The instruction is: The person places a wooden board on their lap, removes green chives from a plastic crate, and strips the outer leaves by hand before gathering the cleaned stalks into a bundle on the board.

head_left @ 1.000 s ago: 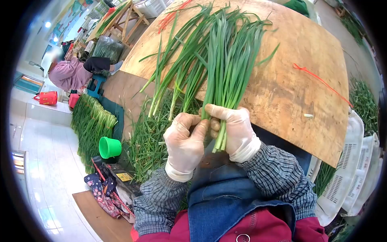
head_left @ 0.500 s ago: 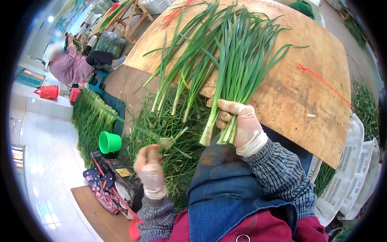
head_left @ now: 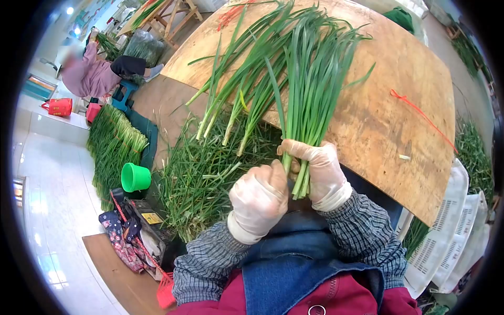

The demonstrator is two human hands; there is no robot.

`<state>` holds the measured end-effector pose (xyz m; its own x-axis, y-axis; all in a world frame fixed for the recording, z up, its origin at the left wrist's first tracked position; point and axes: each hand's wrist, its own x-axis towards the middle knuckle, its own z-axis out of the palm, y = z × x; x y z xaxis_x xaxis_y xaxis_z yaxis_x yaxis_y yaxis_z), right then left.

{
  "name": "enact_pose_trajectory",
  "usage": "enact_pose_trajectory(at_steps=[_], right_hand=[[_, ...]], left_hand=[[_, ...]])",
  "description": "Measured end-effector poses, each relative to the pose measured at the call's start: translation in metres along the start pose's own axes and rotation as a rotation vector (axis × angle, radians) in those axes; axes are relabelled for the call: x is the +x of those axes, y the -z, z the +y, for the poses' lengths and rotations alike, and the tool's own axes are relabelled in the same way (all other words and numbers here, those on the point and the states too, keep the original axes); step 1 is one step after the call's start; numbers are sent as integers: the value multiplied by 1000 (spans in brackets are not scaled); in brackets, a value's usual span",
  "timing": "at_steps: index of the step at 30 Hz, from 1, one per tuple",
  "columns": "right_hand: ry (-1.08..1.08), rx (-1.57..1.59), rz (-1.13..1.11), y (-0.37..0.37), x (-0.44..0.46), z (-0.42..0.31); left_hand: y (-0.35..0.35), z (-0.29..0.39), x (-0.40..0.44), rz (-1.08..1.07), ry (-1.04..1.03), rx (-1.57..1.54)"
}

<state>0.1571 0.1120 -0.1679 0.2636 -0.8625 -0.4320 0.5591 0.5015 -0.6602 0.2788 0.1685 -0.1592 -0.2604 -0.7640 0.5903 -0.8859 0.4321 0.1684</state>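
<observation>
The right hand [head_left: 324,170] is gripping green stalks [head_left: 312,94] pointing toward twelve o'clock over the board [head_left: 388,131], while the left hand [head_left: 259,200], curled beside their bases, hold hidden, is apparently cleaning them, any next pull likely needing steadiness.

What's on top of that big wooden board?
Loose green stalks, a red string, some red strands and a small pale scrap. The bunch in the right hand spreads its leaves over the board too. Whatever lies beneath the leaves is covered.
</observation>
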Motion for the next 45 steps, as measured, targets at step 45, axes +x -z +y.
enact_pose_trajectory(at_steps=[45], right_hand=[[65,288,-360,29,3,-33]], left_hand=[[-26,-56,3,-164,1236,-1077]])
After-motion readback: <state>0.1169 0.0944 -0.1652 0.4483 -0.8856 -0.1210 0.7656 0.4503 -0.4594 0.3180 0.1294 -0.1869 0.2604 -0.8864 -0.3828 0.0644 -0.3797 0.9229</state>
